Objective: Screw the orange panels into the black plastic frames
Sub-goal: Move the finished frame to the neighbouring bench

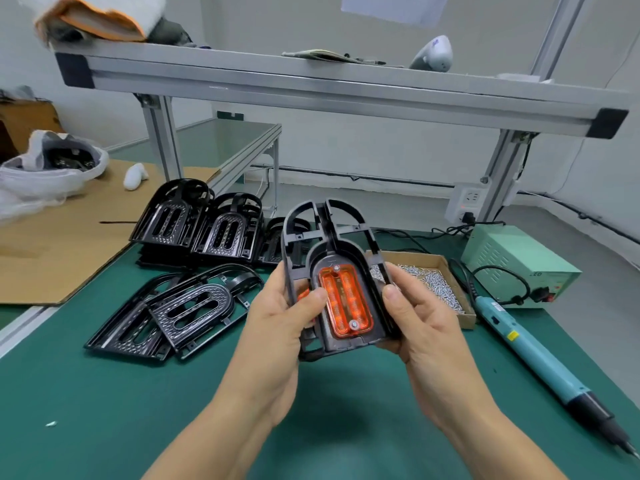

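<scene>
Above the green mat (104, 393), both hands hold one black frame (332, 244) upright; the left hand (277, 327) grips its left edge, thumb on the orange panel (344, 301); the right hand (419, 327) curls round the right edge; two screws sit in the panel; more frames (194, 223) lie left; a screwdriver (540, 362) lies right, beside a screw box (450, 271).

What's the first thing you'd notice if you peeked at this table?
The glowing orange panel jumps out, sitting in a black frame held up in the middle by the left hand and the right hand, with two shiny screws in it. To the right lie a box of silver screws and a blue electric screwdriver on the green mat. More black frames are piled to the left.
</scene>
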